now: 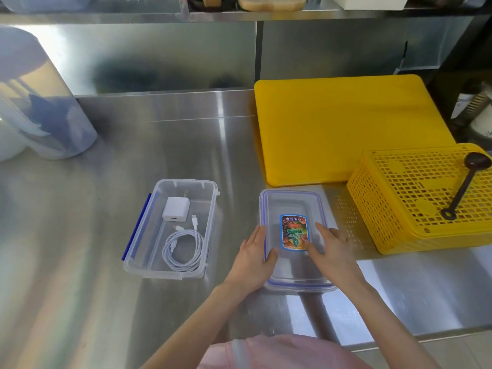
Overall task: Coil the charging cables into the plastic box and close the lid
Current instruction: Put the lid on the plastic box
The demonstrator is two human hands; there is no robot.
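Note:
A clear plastic box (210,222) with a blue clip on its left side stands open on the steel counter. Inside lie a coiled white charging cable (183,249) and a white charger plug (175,209). To its right lies the clear lid (292,203) with a blue seal and a colourful sticker, flat on the counter. My left hand (255,258) grips the lid's left edge, thumb over the rim. My right hand (331,249) rests on top of the lid near the sticker, fingers spread flat.
A yellow cutting board (346,123) lies behind the lid. A yellow perforated basket (415,198) stands upside down at the right with a dark spoon (468,179) on it. A translucent container (45,113) stands at the far left. A steel backsplash rises behind.

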